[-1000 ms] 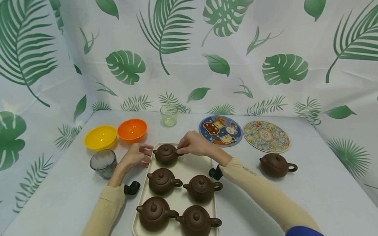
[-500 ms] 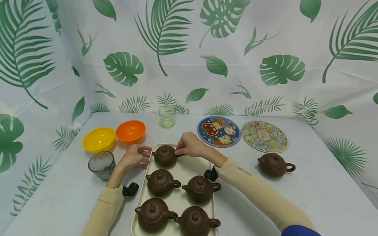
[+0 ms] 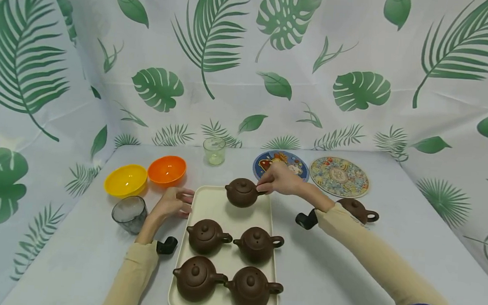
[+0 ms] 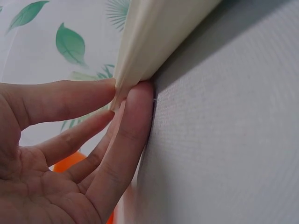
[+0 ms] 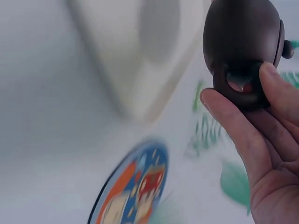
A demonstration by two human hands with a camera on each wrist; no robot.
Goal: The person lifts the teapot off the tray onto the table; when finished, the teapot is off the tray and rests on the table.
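Note:
A brown clay teapot [image 3: 241, 192] hangs just above the far end of the cream tray [image 3: 209, 205]. My right hand [image 3: 263, 187] pinches its handle; in the right wrist view the teapot [image 5: 243, 44] sits above my fingers [image 5: 233, 126], with the tray [image 5: 140, 56] behind. My left hand [image 3: 185, 200] rests with straight fingers against the tray's far left rim. In the left wrist view its fingertips [image 4: 138, 100] touch the tray's edge [image 4: 154, 37]. Several more brown teapots stand on the tray, two in the middle row [image 3: 205, 235] and two in the near row [image 3: 196, 278].
Another teapot [image 3: 360, 209] stands on the table right of my right forearm. A blue picture mat [image 3: 287, 160] and a floral mat [image 3: 339, 177] lie behind. Yellow bowl [image 3: 126, 180], orange bowl [image 3: 167, 169], clear glass [image 3: 214, 150] and grey cup [image 3: 129, 213] stand left.
My right hand has lifted the far-left teapot off the tray and carried it to the right. The left hand stays at the tray's rim.

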